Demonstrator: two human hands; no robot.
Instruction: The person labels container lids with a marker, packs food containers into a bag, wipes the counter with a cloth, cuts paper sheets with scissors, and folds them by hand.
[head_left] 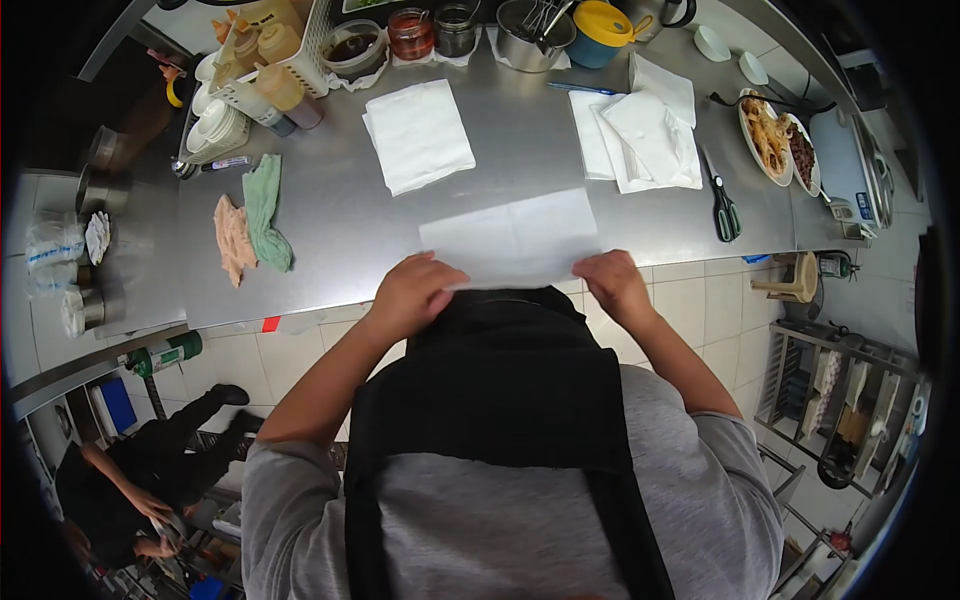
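Observation:
A white paper sheet (515, 235) lies at the front edge of the steel counter (345, 225). My left hand (412, 290) pinches its near left corner, and my right hand (612, 285) pinches its near right corner. Beyond the sheet is a stack of white papers (420, 138). Another pile of folded white papers (650, 135) rests farther right, with a blue pen (583, 88) at its back edge.
Green cloth (264, 215) and pink cloth (233, 240) lie left; black-handled scissors (722, 205) lie right. Along the back stand a bottle basket (270, 75), jars (411, 35) and a steel pot (530, 40). Food plates (768, 140) are far right. Another person (130, 480) is at lower left.

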